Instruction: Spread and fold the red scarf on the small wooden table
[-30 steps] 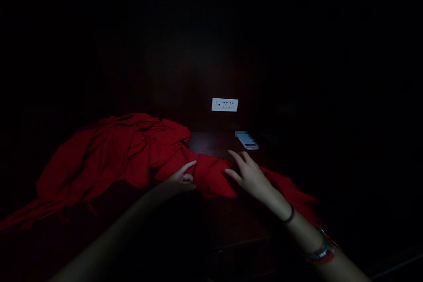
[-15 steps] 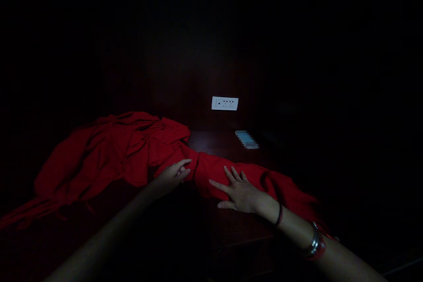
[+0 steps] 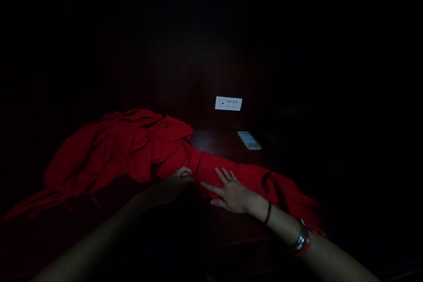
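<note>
A large red cloth (image 3: 125,150) lies bunched across a dark wooden table (image 3: 218,139), with one narrower length running right past my hands. My left hand (image 3: 176,179) has its fingers curled, pinching the cloth at a gathered spot near the middle. My right hand (image 3: 231,191) lies flat on the cloth just to the right, fingers spread. Bangles and a thin band sit on my right wrist. The room is very dark.
A white wall socket plate (image 3: 228,103) is on the back panel above the table. A phone (image 3: 249,140) lies on the table behind my right hand. The cloth's fringed ends trail off at the far left and far right.
My right hand has come down off the top of the cloth roll and now lies flat on it, a little to the left. My left hand has closed tighter on the gathered spot.
</note>
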The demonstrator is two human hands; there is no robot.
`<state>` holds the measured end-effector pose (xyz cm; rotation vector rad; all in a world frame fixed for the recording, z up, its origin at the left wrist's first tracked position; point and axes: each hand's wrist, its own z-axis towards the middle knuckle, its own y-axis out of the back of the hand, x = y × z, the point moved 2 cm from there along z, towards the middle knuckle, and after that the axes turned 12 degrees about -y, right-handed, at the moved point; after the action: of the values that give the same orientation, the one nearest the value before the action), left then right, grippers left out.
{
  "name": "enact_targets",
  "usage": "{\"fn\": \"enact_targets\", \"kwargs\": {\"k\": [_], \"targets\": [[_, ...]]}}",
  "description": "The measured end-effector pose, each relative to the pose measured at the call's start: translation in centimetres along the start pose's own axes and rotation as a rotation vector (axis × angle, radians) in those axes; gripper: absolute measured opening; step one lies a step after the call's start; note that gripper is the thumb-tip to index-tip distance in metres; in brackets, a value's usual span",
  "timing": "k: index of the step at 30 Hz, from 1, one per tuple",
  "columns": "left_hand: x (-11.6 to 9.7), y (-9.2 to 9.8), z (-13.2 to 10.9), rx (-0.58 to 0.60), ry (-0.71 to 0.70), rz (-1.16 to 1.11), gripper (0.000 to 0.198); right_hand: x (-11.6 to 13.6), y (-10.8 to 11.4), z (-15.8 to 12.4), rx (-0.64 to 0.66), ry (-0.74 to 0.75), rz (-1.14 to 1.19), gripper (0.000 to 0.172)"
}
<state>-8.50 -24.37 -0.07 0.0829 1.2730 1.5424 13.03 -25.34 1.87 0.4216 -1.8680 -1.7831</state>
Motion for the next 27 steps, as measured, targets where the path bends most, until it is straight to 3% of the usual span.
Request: {"fn": "enact_targets", "kwargs": {"k": [2,7,10,12,14,16,18,20,25,27], "targets": [[-0.9,0.5,0.3,-0.028,0.015,-0.055,0.022,0.2,0.2,0.1,0.031,-0.027,0.014,0.052],[-3.0,-0.6,1.9,-0.285,0.287,0.075,0.015,-0.4,2.4,0.0,0.147,-0.008,0.172,0.062],[-3.4,-2.2,2.6,-0.291,0.433,0.069,0.023,-1.9,4.9,0.8,0.122,0.121,0.288,0.045],[-3.3,-2.8,2.8,-0.248,0.554,-0.110,0.025,-3.2,6.2,2.2,-0.033,0.080,0.322,0.038],[-3.4,-3.1,3.0,-0.213,0.706,-0.355,0.023,-4.4,6.6,4.3,-0.159,-0.065,0.326,0.041],[-3.8,-3.1,3.2,-0.240,0.806,-0.571,0.025,-5.2,5.9,6.3,-0.124,-0.198,0.352,0.045],[-4.2,-2.9,3.9,-0.336,0.776,-0.731,0.026,-5.5,4.7,7.9,0.031,-0.288,0.427,0.043],[-4.2,-2.7,4.9,-0.462,0.654,-0.869,0.023,-5.8,3.9,8.6,0.142,-0.366,0.581,0.034],[-2.1,-1.7,8.4,-0.753,0.376,-0.976,0.005,-7.3,4.6,7.0,0.020,-0.517,1.159,0.023],[-1.0,-1.4,9.5,-0.762,0.408,-0.921,0.006,-8.0,5.0,6.0,0.009,-0.556,1.264,0.022]]}}
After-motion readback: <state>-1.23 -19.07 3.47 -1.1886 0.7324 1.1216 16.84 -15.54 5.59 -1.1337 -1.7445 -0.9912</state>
